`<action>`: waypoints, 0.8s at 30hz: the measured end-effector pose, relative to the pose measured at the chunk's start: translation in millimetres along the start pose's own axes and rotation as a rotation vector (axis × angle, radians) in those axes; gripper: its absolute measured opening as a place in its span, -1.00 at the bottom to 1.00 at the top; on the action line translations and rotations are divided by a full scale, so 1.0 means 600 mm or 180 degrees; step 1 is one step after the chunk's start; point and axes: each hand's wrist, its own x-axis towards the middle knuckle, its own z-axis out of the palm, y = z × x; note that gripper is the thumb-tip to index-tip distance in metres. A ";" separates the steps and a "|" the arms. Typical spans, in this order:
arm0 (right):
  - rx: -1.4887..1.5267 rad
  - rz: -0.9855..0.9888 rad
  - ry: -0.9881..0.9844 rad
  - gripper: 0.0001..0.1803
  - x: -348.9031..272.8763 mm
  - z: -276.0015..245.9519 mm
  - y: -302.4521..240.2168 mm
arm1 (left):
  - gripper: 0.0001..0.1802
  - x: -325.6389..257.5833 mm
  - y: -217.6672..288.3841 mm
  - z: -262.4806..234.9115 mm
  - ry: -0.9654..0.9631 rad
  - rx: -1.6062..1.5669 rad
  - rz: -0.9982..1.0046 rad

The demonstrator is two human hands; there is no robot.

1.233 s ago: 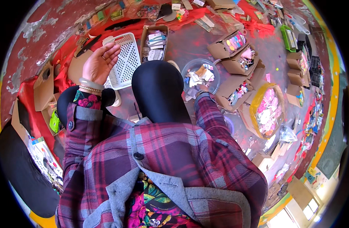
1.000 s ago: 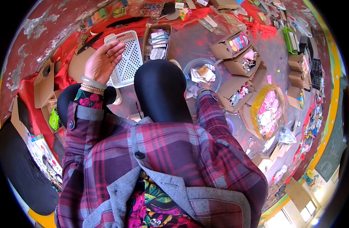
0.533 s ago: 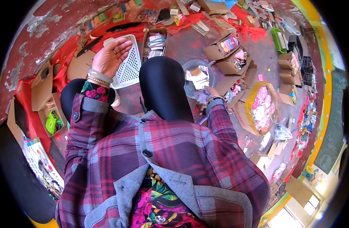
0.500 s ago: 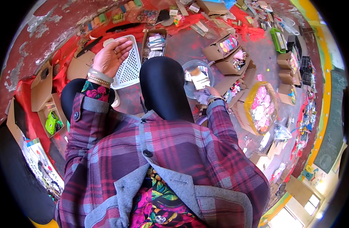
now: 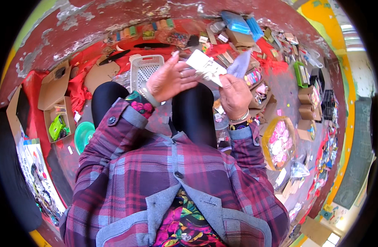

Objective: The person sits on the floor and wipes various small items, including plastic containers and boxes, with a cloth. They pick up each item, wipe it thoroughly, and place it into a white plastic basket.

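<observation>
Our right hand point(image 5: 235, 97) clamps fingers on white card point(image 5: 204, 64), apparently grey cloth point(image 5: 239, 65) too; left hand point(image 5: 170, 80) beside card, thumb and fingers apart. Holding step, we judge; next likely needs left pinch.

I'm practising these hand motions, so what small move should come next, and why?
Probably bring the left hand in to pinch the free end of the white card: the right hand holds only the other end, with a greyish cloth also at its fingers, while the left is open close by.
</observation>
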 end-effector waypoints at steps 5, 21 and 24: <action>0.0142 -0.0498 -0.0132 -0.67 0.038 0.038 -0.028 | -0.45 -0.013 0.016 0.009 -0.0463 -0.0490 0.0515; 0.2433 0.1419 0.0008 -0.74 0.148 0.034 -0.059 | -0.56 -0.013 0.025 -0.006 0.0125 -0.0423 0.1128; 0.1526 0.0589 -0.0316 -0.71 0.138 0.084 -0.089 | -0.55 -0.010 0.011 -0.001 -0.0011 -0.0538 0.1073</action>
